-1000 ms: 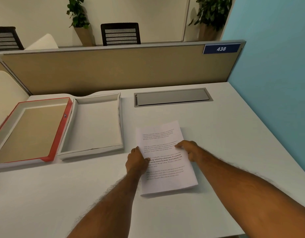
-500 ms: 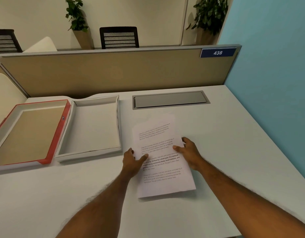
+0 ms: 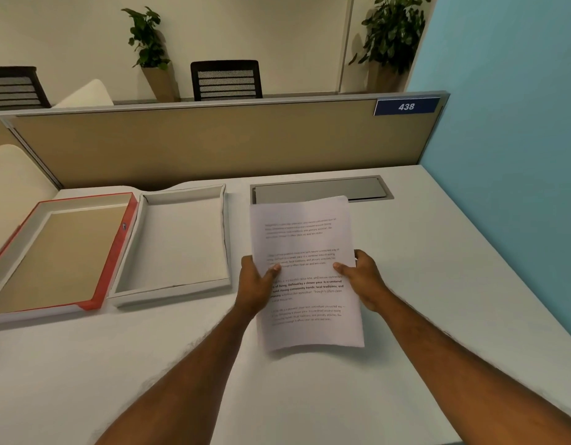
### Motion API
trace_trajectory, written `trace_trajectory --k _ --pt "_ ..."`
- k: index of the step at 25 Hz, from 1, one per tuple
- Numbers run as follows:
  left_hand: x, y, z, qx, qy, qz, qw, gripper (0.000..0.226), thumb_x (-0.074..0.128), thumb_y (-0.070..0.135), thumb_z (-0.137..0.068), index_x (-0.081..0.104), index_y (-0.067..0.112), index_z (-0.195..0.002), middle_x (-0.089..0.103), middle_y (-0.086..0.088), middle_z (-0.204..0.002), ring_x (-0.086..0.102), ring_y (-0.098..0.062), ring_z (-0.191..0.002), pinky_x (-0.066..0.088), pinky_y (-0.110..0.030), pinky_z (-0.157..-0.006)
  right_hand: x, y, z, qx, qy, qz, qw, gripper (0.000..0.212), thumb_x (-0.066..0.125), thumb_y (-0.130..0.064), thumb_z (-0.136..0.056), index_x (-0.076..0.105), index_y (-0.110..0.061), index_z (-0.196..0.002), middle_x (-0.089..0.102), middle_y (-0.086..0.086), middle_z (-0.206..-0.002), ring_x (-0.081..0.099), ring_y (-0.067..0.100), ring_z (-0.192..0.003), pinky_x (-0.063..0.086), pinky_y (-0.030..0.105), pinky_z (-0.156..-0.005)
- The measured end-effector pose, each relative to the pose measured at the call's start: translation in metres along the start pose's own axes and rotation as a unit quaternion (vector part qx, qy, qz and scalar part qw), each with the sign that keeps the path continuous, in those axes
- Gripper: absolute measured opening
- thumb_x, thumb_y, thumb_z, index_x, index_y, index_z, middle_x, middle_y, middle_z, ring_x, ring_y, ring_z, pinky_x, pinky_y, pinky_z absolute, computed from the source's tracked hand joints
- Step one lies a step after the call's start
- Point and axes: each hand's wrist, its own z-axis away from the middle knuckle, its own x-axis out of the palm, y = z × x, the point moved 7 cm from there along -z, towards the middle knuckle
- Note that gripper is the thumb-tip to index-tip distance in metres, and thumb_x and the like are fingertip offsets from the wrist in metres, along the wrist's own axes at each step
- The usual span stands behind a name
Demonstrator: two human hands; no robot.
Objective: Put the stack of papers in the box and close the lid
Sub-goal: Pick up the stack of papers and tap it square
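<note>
The lid (image 3: 58, 252) lies left of the box (image 3: 178, 245); the papers (image 3: 305, 271), apparently lifted, right of both.

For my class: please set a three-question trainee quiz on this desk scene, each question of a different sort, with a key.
1. True or false: both hands, left and right, grip the stack of papers.
2. The white box lies where relative to the red-edged lid? A) on its right B) on its left C) on top of it
3. Fill in: the blue sign reads ___.

Key: 1 true; 2 A; 3 438.
</note>
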Motion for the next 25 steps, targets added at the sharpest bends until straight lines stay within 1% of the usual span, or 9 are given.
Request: trace_trajectory --k 4,6,9,14,16,19,22,23,25 --pt "-0.001 0.033 -0.003 0.077 0.008 0.012 0.997 0.036 0.061 0.023 -0.091 0.034 0.019 -0.113 0.055 0.008 -0.105 0.067 -0.014 -0.091 0.058 -0.021 -0.061 0.0 -0.016 -0.002 -0.036 0.018 0.003 0.999 0.031 0.062 -0.009 -0.091 0.056 -0.012 -0.121 0.067 0.011 -0.118 0.067 0.031 -0.103 0.056 0.05 -0.089" --pt "-0.005 0.047 -0.003 0.117 0.019 0.03 0.992 0.032 0.058 0.023 -0.093 0.033 0.022 -0.112 0.055 0.012 -0.106 0.068 -0.008 -0.087 0.058 -0.02 -0.061 0.0 -0.03 -0.002 -0.081 0.03 0.002 0.996 0.032 0.063 -0.012 -0.091 0.054 -0.015 -0.122 0.067 0.009 -0.114 0.068 0.027 -0.1 0.059 0.045 -0.083" --pt "-0.011 0.055 -0.005 0.154 0.024 0.011 0.988 0.029 0.054 0.021 -0.094 0.032 0.025 -0.112 0.052 0.018 -0.107 0.064 0.0 -0.092 0.058 -0.018 -0.063 0.006 -0.047 -0.006 -0.12 0.029 0.005 0.992 0.036 0.064 -0.014 -0.09 0.051 -0.022 -0.123 0.065 0.003 -0.113 0.067 0.023 -0.098 0.061 0.038 -0.077" --pt "-0.02 0.036 -0.002 0.161 0.043 -0.023 0.986 0.03 0.056 0.02 -0.094 0.032 0.023 -0.112 0.051 0.02 -0.106 0.059 0.001 -0.095 0.059 -0.025 -0.077 0.011 -0.042 -0.007 -0.131 0.031 0.055 0.989 0.045 0.066 -0.009 -0.088 0.049 -0.014 -0.13 0.064 0.01 -0.12 0.064 0.03 -0.107 0.057 0.05 -0.089" --pt "-0.022 0.042 -0.003 0.154 0.043 -0.024 0.987 0.036 0.061 0.025 -0.092 0.034 0.023 -0.115 0.053 0.016 -0.107 0.06 -0.002 -0.095 0.06 -0.025 -0.075 0.011 -0.05 -0.006 -0.14 0.042 0.049 0.988 0.047 0.071 -0.016 -0.085 0.05 -0.016 -0.127 0.064 0.007 -0.117 0.065 0.027 -0.102 0.059 0.048 -0.086" --pt "-0.035 0.079 -0.006 0.176 0.071 0.027 0.981 0.046 0.069 0.045 -0.081 0.046 0.024 -0.114 0.06 0.014 -0.103 0.065 -0.005 -0.09 0.058 -0.019 -0.067 0.011 -0.085 0.0 -0.185 0.075 0.015 0.98 0.053 0.076 -0.041 -0.077 0.054 -0.02 -0.121 0.066 0.002 -0.106 0.068 0.019 -0.093 0.062 0.032 -0.071" --pt "-0.048 0.122 -0.01 0.181 0.16 0.086 0.967 0.043 0.063 0.061 -0.077 0.057 0.023 -0.096 0.065 0.006 -0.087 0.064 -0.006 -0.076 0.053 -0.018 -0.06 0.011 -0.124 0.008 -0.22 0.167 -0.025 0.961 0.047 0.072 -0.063 -0.067 0.056 -0.032 -0.098 0.064 -0.008 -0.088 0.067 0.012 -0.077 0.055 0.015 -0.055" --pt "-0.048 0.131 -0.011 0.165 0.191 0.102 0.962 0.043 0.061 0.063 -0.077 0.058 0.023 -0.091 0.065 0.007 -0.082 0.063 -0.005 -0.071 0.05 -0.014 -0.057 0.012 -0.133 0.009 -0.222 0.201 -0.029 0.954 0.045 0.07 -0.067 -0.065 0.053 -0.036 -0.092 0.063 -0.009 -0.084 0.066 0.012 -0.074 0.054 0.014 -0.053" --pt "-0.047 0.139 -0.012 0.115 0.252 0.107 0.955 0.042 0.061 0.06 -0.08 0.06 0.018 -0.085 0.063 0.009 -0.074 0.061 -0.005 -0.064 0.041 -0.005 -0.049 0.016 -0.142 0.01 -0.207 0.247 -0.022 0.946 0.045 0.072 -0.065 -0.067 0.051 -0.033 -0.091 0.062 -0.006 -0.085 0.064 0.012 -0.072 0.054 0.016 -0.054"
